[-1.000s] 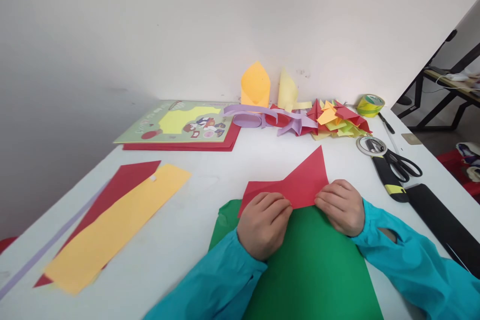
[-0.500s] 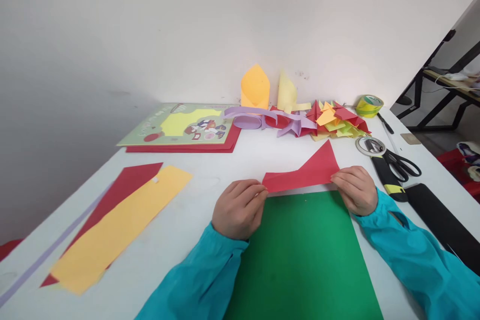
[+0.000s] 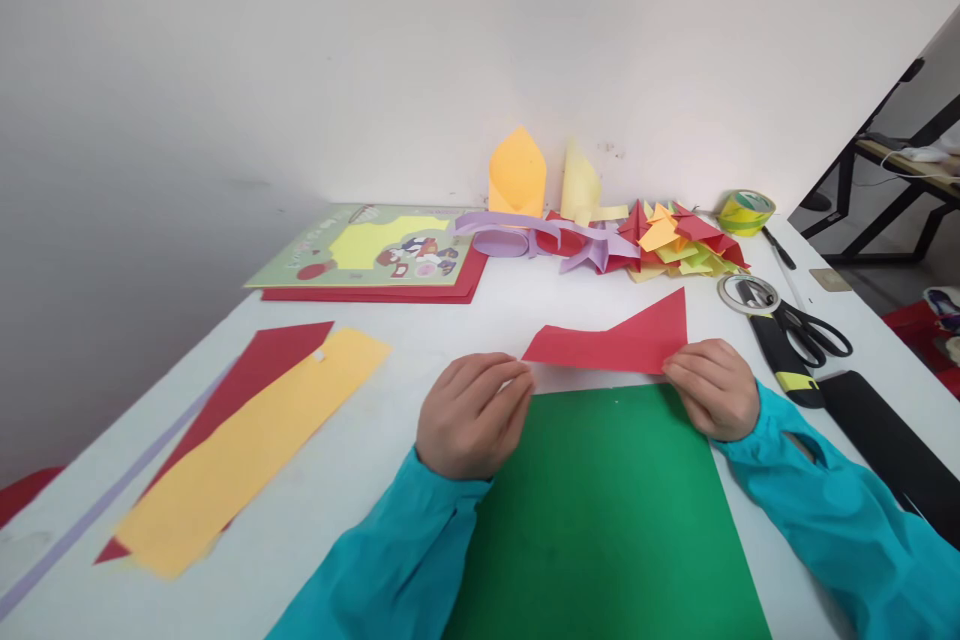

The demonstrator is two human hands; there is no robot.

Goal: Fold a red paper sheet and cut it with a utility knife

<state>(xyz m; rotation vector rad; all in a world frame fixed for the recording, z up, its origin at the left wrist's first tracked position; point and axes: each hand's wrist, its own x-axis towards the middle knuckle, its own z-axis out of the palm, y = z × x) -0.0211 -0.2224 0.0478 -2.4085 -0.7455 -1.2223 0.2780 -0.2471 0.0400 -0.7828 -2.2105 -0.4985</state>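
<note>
A folded red paper piece (image 3: 616,343) lies on the white table (image 3: 420,330) just beyond the far edge of a green sheet (image 3: 607,510). My right hand (image 3: 714,388) pinches its right end, fingers closed. The curled fingertips of my left hand (image 3: 472,412) meet its left corner, by the green sheet's far left corner. Both arms wear teal sleeves.
Red and orange paper strips (image 3: 240,430) and a thin lilac strip lie at the left. At the back are a picture book (image 3: 367,250) on red sheets, folded paper shapes (image 3: 637,240) and a tape roll (image 3: 744,212). At the right lie scissors (image 3: 806,328), a knife (image 3: 772,350) and a black case.
Both hands carried the red piece away from me, off the green sheet, and lowered it flatter beyond that sheet's far edge. The hands have spread further apart.
</note>
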